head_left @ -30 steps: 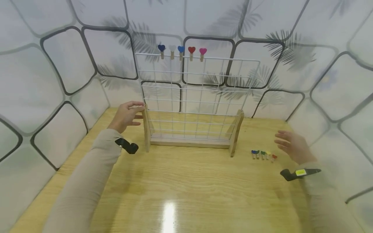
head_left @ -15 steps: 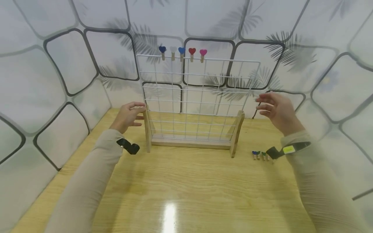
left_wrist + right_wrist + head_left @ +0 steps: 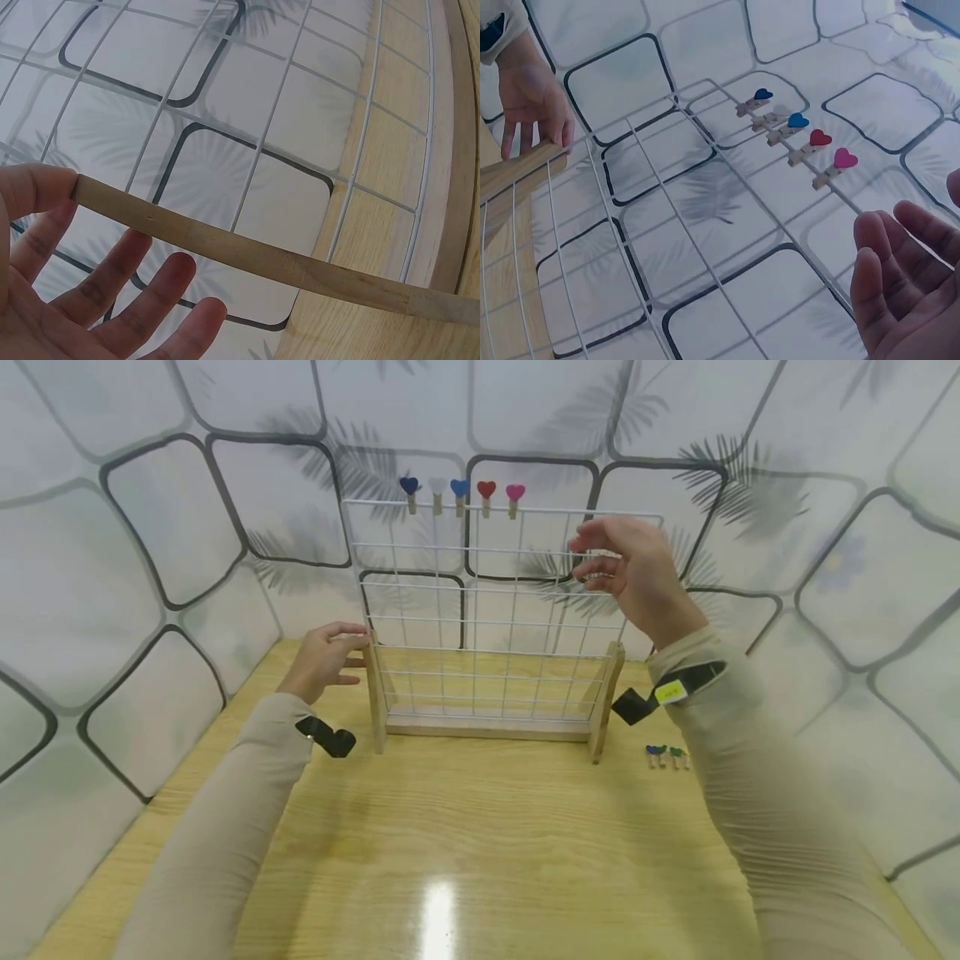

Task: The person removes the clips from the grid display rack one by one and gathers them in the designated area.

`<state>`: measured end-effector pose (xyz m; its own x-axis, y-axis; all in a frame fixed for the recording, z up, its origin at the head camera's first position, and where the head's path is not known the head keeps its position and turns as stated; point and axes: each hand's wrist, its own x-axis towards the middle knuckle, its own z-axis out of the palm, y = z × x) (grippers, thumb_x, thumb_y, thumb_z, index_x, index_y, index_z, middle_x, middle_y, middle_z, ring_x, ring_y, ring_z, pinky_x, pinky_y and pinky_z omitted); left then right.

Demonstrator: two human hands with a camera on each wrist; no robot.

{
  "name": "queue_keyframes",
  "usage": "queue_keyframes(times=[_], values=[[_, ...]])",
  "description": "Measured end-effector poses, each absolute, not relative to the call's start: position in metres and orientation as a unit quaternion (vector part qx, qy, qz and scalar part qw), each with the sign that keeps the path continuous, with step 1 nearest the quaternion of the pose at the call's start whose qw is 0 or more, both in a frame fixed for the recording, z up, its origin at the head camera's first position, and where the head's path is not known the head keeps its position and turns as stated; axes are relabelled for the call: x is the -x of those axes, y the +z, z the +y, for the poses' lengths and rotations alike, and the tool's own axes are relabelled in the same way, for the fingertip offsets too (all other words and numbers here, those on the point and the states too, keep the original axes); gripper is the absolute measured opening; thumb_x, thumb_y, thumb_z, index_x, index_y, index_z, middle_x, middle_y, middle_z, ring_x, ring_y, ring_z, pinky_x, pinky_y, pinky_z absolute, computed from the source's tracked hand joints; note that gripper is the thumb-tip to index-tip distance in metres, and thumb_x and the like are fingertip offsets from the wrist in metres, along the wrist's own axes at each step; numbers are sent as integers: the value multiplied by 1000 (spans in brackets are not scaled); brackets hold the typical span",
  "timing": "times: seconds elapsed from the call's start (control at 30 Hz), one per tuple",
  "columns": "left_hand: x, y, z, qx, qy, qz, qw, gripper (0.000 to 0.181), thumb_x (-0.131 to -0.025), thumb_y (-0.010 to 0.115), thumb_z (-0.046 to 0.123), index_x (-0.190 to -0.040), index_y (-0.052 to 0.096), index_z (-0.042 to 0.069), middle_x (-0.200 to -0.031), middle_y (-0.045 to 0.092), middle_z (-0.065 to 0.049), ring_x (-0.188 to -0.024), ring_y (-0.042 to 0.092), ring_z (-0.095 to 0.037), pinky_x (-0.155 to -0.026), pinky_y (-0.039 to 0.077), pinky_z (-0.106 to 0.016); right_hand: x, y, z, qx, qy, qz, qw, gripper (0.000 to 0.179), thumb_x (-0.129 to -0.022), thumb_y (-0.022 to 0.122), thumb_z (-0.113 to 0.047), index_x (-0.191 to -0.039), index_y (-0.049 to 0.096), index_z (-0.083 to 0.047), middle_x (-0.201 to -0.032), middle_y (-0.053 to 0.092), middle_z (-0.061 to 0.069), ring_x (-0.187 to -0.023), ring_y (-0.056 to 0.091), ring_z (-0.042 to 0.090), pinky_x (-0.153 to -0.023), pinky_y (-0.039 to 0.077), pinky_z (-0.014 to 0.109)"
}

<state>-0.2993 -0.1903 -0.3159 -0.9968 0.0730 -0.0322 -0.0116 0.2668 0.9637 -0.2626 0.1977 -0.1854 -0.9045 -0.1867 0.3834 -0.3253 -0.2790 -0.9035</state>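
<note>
My left hand (image 3: 322, 662) is at the left wooden post of a white wire grid rack (image 3: 495, 551). In the left wrist view its upper fingertip touches the end of the post (image 3: 225, 244), and the other fingers extend apart. My right hand (image 3: 641, 572) is raised before the rack's upper right part, fingers loosely bent. Nothing shows between its thumb and fingers (image 3: 870, 240), which come close to the top wire in the right wrist view. Heart clothespins stand along that wire: dark blue (image 3: 408, 487), white (image 3: 437, 489), blue (image 3: 460, 489), red (image 3: 487, 491) and pink (image 3: 514, 493).
Several small heart clothespins (image 3: 656, 754), blue, green and yellow, lie on the wooden table (image 3: 480, 827) right of the rack, partly covered by my right sleeve. A patterned fabric wall (image 3: 540, 410) stands close behind the rack and along both sides.
My right hand has risen from beside the loose clothespins and moved left to the rack's upper right part. My left hand stays at the post. The clothespins on the wire are unchanged.
</note>
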Motion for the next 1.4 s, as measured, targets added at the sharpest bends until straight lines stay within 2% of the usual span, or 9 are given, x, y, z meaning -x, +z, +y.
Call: queue_keyframes(times=[0.1, 0.37, 0.57, 0.73, 0.87, 1.0, 1.23, 1.4], values=[[300, -315, -191, -17, 608, 793, 33, 44, -99, 55, 31, -135, 51, 6, -133, 53, -17, -115, 56, -35, -89, 52, -47, 269, -177, 179, -208, 781, -586, 63, 25, -102, 49, -19, -105, 61, 3, -99, 63, 14, -66, 60, 22, -55, 50, 28], [301, -316, -191, -16, 612, 790, 36, 44, -99, 56, 32, -134, 52, 6, -133, 53, -17, -115, 56, -36, -91, 50, -51, 286, -161, 147, -164, 761, -620, 98, 20, -101, 53, -17, -118, 56, -5, -116, 57, 16, -63, 60, 22, -54, 50, 24], [301, -318, -192, -15, 603, 797, 37, 43, -99, 55, 32, -133, 52, 6, -132, 54, -16, -114, 57, -34, -88, 52, -47, 295, -155, 132, -139, 706, -689, 93, 33, -98, 60, -19, -129, 57, -10, -127, 57, 9, -74, 65, 25, -63, 52, 27], [301, -318, -192, -13, 602, 797, 35, 43, -98, 56, 33, -132, 53, 7, -130, 55, -15, -112, 58, -32, -86, 53, -45, 301, -151, 123, -119, 659, -737, 94, 32, -97, 62, -21, -128, 61, -11, -114, 60, 5, -81, 64, 21, -68, 51, 28], [299, -320, -193, -19, 603, 796, 35, 45, -99, 56, 34, -133, 52, 6, -132, 53, -17, -114, 57, -35, -90, 51, -49, 302, -153, 118, -100, 653, -743, 106, 27, -97, 61, -19, -122, 63, -10, -106, 60, 5, -79, 63, 18, -64, 50, 26], [293, -324, -196, -10, 595, 802, 42, 46, -99, 55, 34, -135, 51, 5, -134, 53, -18, -116, 56, -37, -88, 52, -48, 301, -161, 112, -90, 661, -737, 112, 21, -97, 60, -14, -117, 63, -6, -101, 59, 6, -71, 61, 16, -58, 48, 24], [295, -322, -193, -26, 604, 796, 35, 48, -99, 55, 35, -137, 50, 5, -134, 52, -19, -117, 55, -38, -90, 50, -51, 303, -157, 115, -87, 695, -702, 130, 10, -97, 60, -12, -105, 61, -6, -98, 56, 6, -69, 58, 16, -52, 43, 23], [299, -318, -191, -20, 605, 795, 32, 46, -99, 55, 34, -136, 51, 6, -133, 53, -18, -115, 56, -37, -89, 51, -49, 300, -145, 117, -74, 721, -677, 131, 13, -96, 61, -15, -106, 62, -8, -100, 56, 5, -68, 58, 16, -49, 42, 22]])
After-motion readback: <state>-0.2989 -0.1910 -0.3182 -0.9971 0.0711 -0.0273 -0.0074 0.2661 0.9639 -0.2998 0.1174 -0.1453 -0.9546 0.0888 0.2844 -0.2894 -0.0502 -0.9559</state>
